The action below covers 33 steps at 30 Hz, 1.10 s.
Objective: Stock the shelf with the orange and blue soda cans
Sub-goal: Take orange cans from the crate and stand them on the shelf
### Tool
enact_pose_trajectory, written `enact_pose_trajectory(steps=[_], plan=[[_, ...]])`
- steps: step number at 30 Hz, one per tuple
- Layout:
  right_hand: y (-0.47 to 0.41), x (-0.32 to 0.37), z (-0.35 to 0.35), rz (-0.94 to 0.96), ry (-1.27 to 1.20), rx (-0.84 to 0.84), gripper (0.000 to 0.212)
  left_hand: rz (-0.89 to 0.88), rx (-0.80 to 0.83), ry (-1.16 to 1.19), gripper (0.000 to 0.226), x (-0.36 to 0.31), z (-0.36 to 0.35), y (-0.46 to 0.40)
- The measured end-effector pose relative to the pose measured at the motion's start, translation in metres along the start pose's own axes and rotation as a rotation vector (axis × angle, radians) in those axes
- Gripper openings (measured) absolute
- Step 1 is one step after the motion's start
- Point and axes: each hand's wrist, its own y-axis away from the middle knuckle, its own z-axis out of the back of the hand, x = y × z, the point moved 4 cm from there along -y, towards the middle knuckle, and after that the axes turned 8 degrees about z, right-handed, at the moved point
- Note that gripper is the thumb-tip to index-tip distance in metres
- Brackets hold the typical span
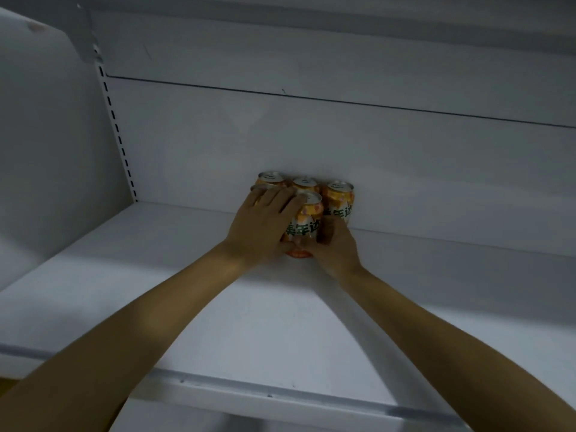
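Observation:
Several orange soda cans stand bunched against the back wall of a white shelf [218,307]. Three form the back row: left [271,178], middle [305,183] and right [339,199]. In front of them stands one more orange can [307,224] with green lettering. My left hand [265,227] lies over a front-left can, of which only a strip of rim [260,188] shows; its fingers stretch flat across the tops. My right hand [336,246] holds the front can low on its right side, thumb against it. No blue can is in view.
The shelf has a metal front rail [280,391], a white side wall with a slotted upright [120,132] on the left, and another shelf overhead [311,14]. Bare shelf surface lies left and right of the cans.

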Motion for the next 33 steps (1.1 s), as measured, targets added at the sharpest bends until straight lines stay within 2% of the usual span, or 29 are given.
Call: enact_pose_trajectory(steps=[4, 8, 12, 14, 16, 19, 20, 25, 33], plan=[[-0.007, 0.003, -0.002, 0.01, 0.062, 0.015, 0.056, -0.004, 0.047, -0.03, 0.089, 0.002, -0.002, -0.004], [-0.01, 0.012, 0.001, 0.032, 0.18, 0.082, 0.062, -0.025, 0.112, -0.046, 0.091, 0.001, 0.001, -0.006], [-0.007, 0.03, 0.018, 0.095, 0.455, 0.235, 0.067, -0.003, 0.22, -0.1, 0.09, -0.003, 0.014, -0.008], [0.001, 0.042, 0.032, 0.12, 0.649, 0.35, 0.062, 0.015, 0.26, -0.128, 0.087, -0.013, 0.029, -0.008], [0.017, 0.055, 0.049, 0.109, 0.798, 0.461, 0.068, 0.061, 0.273, -0.132, 0.082, -0.027, 0.048, -0.005], [0.054, 0.072, 0.079, 0.078, 0.917, 0.5, 0.082, 0.037, 0.283, -0.133, 0.064, -0.057, 0.078, 0.01], [0.069, 0.077, 0.087, 0.091, 0.933, 0.502, 0.083, 0.037, 0.272, -0.161, 0.062, -0.068, 0.088, 0.015], [0.167, 0.081, 0.13, 0.13, 0.96, 0.551, 0.093, 0.205, 0.472, -0.221, 0.068, -0.119, 0.14, 0.064], [0.314, 0.071, 0.167, 0.145, 1.009, 0.641, 0.086, 0.284, 0.694, -0.199, 0.069, -0.192, 0.22, 0.192]])
